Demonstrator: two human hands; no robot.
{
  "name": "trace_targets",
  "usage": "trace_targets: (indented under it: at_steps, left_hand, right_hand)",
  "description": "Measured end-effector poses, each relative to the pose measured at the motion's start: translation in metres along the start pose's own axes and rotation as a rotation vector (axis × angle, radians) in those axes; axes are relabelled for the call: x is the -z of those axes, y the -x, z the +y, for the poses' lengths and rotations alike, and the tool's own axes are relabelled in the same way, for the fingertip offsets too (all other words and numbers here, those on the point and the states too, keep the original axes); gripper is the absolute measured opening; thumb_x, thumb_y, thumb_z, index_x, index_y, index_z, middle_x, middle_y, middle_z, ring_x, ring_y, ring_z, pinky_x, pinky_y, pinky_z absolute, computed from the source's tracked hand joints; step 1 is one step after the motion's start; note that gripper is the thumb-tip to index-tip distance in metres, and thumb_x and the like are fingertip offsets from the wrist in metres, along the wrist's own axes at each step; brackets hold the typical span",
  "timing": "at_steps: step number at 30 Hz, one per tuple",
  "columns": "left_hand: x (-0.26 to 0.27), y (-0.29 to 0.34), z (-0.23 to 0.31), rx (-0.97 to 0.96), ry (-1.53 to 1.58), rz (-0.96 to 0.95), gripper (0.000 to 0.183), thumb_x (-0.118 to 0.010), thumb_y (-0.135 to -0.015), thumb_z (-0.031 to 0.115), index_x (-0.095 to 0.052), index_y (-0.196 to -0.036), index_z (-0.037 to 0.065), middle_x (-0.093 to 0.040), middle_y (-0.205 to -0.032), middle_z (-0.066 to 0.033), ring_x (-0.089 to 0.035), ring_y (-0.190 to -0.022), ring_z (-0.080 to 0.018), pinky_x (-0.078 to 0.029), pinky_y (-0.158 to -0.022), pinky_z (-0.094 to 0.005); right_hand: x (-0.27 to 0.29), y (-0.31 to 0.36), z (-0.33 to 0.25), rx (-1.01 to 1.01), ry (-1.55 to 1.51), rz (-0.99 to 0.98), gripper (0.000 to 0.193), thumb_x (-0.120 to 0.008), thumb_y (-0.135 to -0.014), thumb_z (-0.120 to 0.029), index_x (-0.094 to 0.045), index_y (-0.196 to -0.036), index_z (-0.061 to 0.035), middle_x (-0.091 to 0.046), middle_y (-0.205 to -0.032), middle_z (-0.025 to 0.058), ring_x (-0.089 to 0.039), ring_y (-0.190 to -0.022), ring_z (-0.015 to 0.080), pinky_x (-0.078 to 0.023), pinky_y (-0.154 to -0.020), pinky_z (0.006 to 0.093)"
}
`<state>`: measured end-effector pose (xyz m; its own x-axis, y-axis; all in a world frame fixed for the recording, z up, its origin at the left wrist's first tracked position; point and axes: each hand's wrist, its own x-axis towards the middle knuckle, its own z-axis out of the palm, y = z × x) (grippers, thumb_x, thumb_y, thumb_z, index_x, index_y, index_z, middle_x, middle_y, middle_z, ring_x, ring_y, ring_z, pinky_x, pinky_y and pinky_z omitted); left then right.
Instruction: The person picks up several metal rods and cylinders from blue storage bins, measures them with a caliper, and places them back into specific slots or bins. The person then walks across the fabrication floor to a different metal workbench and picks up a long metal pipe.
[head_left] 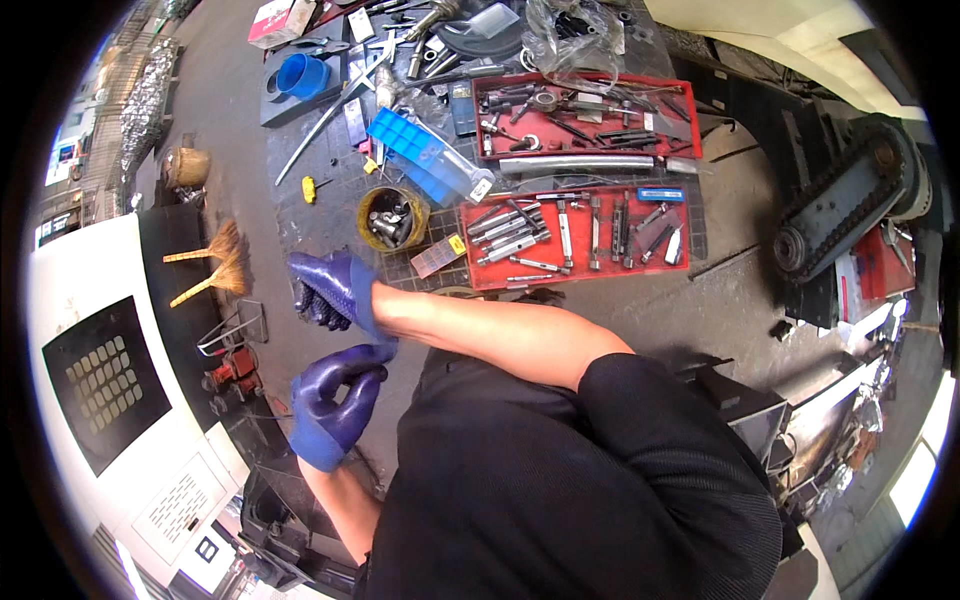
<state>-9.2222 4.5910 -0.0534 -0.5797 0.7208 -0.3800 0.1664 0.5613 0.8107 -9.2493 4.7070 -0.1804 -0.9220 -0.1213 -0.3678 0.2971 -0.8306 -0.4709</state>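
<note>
I wear purple-blue coated work gloves on both hands. My right hand (330, 287) reaches across to the left, beside the bench's near left corner, with its fingers curled in; no object shows in them. Below it, my left hand (338, 400) has its thumb and forefinger brought together at the edge of the right glove's cuff (362, 300), near the wrist. The fingertips partly hide the spot they pinch. Closest to my hands on the bench are a yellowish round tub (425, 222) of metal parts and a small orange-brown case (438, 257).
Two red trays (476, 262) of cutting tools and holders lie on the dark bench, with a blue divided box (415, 150) and a blue cup (303, 76) nearby. Straw brushes (215, 265) are at left by a white machine (90, 270). A chain mechanism (840, 200) stands right.
</note>
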Motion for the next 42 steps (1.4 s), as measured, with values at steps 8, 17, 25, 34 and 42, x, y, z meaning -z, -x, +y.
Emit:
trace_targets:
  at_steps: [8, 17, 25, 34, 42]
  left_hand:
    - [0.007, 0.031, -0.043, -0.005, 0.34, 0.219, 0.025, -0.054, -0.089, -0.001, -0.06, -0.113, -0.002, -0.066, -0.11, -0.0169, -0.064, -0.098, -0.0239, -0.052, -0.085, -0.0346]
    - [-0.012, 0.065, -0.058, 0.192, 0.445, 0.417, 0.029, -0.049, -0.088, -0.01, -0.058, -0.115, -0.005, -0.065, -0.111, -0.016, -0.063, -0.102, -0.0211, -0.049, -0.09, -0.033]
    - [-0.014, 0.102, -0.099, 0.213, 0.361, 0.522, 0.027, -0.052, -0.091, -0.003, -0.058, -0.118, -0.003, -0.067, -0.11, -0.0131, -0.064, -0.101, -0.0189, -0.05, -0.087, -0.0314]
    - [-0.006, 0.173, -0.232, 0.487, 0.622, 0.642, 0.026, -0.053, -0.094, 0.007, -0.06, -0.119, 0.004, -0.068, -0.108, -0.0088, -0.065, -0.094, -0.0152, -0.05, -0.083, -0.0272]
    - [-0.108, 0.329, -0.485, 0.976, 1.416, 0.927, 0.037, -0.05, -0.095, 0.038, -0.058, -0.122, 0.015, -0.064, -0.119, -0.0035, -0.062, -0.103, -0.0201, -0.048, -0.088, -0.0357]
  right_hand:
    - [0.032, -0.011, 0.0, -0.077, -0.005, 0.168, 0.047, -0.05, -0.094, -0.049, -0.068, -0.089, -0.006, -0.067, -0.072, 0.0085, -0.061, -0.056, 0.0175, -0.047, -0.051, 0.0297]
    - [0.058, -0.03, 0.075, 0.219, 0.789, 0.222, 0.026, -0.058, -0.084, -0.026, -0.065, -0.096, -0.0034, -0.065, -0.077, 0.0174, -0.063, -0.067, 0.0247, -0.05, -0.064, 0.0387]
    - [0.072, -0.038, 0.095, -0.06, 1.138, 0.149, 0.032, -0.059, -0.085, -0.032, -0.065, -0.098, -0.0032, -0.068, -0.091, 0.0183, -0.066, -0.083, 0.0304, -0.049, -0.073, 0.039]
    - [0.06, -0.05, 0.126, -0.021, 1.335, 0.197, 0.038, -0.056, -0.081, -0.037, -0.065, -0.102, -0.0063, -0.064, -0.104, 0.0234, -0.061, -0.101, 0.041, -0.05, -0.082, 0.0452]
    - [0.064, -0.057, 0.145, 0.007, 1.452, 0.43, 0.038, -0.056, -0.082, -0.037, -0.068, -0.103, -0.0082, -0.067, -0.101, 0.0187, -0.064, -0.098, 0.0368, -0.05, -0.083, 0.0409]
